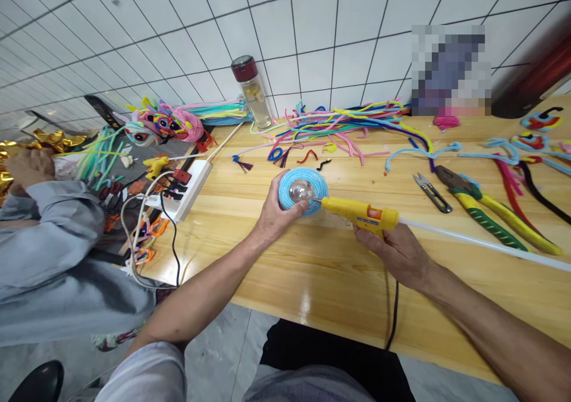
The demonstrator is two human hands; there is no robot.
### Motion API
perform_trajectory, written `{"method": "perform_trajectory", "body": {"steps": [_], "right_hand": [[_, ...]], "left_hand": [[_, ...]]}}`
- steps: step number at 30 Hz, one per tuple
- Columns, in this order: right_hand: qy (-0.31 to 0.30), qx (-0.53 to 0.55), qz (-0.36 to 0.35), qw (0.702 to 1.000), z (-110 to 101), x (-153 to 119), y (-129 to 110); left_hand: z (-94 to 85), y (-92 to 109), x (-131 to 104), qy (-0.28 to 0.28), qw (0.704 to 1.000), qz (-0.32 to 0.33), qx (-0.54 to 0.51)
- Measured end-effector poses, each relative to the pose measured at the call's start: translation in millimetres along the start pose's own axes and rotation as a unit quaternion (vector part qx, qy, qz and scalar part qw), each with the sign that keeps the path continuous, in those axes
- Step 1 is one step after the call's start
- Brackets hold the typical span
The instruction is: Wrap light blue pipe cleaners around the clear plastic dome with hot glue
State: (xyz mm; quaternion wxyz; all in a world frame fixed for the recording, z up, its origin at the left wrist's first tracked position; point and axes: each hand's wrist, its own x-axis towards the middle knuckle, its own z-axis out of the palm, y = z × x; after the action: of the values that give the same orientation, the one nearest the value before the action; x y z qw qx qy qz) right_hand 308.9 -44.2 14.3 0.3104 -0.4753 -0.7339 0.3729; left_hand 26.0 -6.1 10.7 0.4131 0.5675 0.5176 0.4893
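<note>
My left hand [277, 209] is closed round a blue coiled pipe-cleaner ring [285, 183] with a clear, shiny centre [301, 191]. Its thumb lies across the lower edge of that centre. In my right hand [404, 253] is a yellow hot glue gun [357, 212], gripped by its handle, with a long white glue stick [473, 242] out of the back. The gun's nozzle points left at the ring, close to my left thumb. Whether the nozzle touches the ring I cannot tell.
A heap of coloured pipe cleaners [339, 125] lies behind, near a glass bottle [256, 96]. Thread snips [432, 194] and yellow-green pliers [486, 206] are on the right. Left are a white power strip [191, 191], another glue gun [156, 167] and a co-worker's grey sleeve [62, 229].
</note>
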Motion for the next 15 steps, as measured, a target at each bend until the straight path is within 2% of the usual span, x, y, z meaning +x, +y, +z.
{"method": "perform_trajectory", "body": {"steps": [15], "right_hand": [[0.006, -0.009, -0.001, 1.000, 0.0, -0.8, -0.4]], "left_hand": [[0.5, -2.3, 1.1, 0.001, 1.000, 0.006, 0.004]]}}
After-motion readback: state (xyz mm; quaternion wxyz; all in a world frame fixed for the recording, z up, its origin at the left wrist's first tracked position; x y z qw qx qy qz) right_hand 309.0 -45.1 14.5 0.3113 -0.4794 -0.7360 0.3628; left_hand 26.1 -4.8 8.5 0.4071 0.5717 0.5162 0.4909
